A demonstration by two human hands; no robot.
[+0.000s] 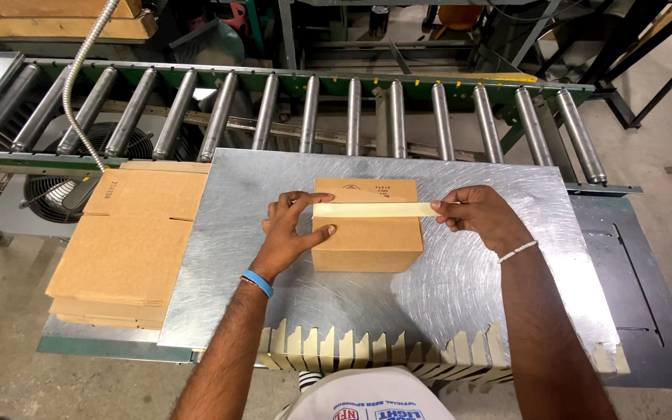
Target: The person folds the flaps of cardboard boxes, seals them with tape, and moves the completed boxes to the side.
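Stack: flattened cartons (pixel 130 249) at the left edge.
Table: swirl-brushed steel sheet (pixel 460 288), roller conveyor (pixel 313 117) behind.
Left hand (pixel 289 233): pressing tape strip (pixel 375 209) onto small cardboard box (pixel 367 241), mid-table.
Right hand (pixel 484 214): pinching the strip's end.
Hidden: fan (pixel 60 187) partly covered.

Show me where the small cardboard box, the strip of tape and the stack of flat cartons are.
small cardboard box (pixel 367 237): head view, bare top face.
strip of tape (pixel 375 209): head view, middle of the strip.
stack of flat cartons (pixel 130 241): head view, top sheet.
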